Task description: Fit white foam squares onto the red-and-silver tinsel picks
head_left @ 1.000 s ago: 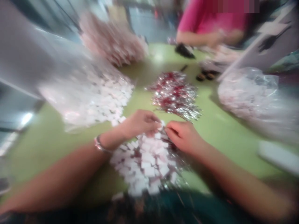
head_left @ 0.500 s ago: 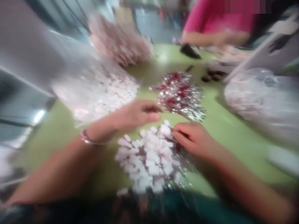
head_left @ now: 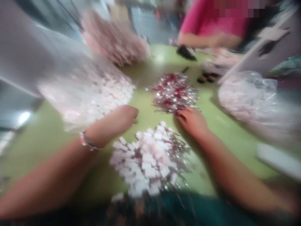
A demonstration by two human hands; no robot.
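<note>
My left hand [head_left: 124, 116] is at the lower right edge of a clear plastic bag [head_left: 70, 116]. Its fingers are curled and partly hidden, and I cannot make out what they hold. White flat pieces [head_left: 117, 92] lie at the bag's mouth, just above this hand. My right hand [head_left: 192, 121] is pinched at the near edge of a pile of shiny red and silver strips [head_left: 174, 92]; anything between its fingertips is too blurred to name. Between my forearms, close to my body, lies a heap of white tags [head_left: 150, 157] with thin silvery strands at its right.
Pink bundled material [head_left: 115, 40] stands at the back left. At the right are a filled plastic bag [head_left: 246, 97] and a white block [head_left: 277, 160]. Black items [head_left: 185, 52] lie farther back on the green table [head_left: 225, 125]. A person in a pink top [head_left: 211, 22] sits opposite.
My right hand has moved away from the white tag heap to the red and silver pile. My left hand has drawn left toward the bag, its fingers now curled. The view has shifted slightly.
</note>
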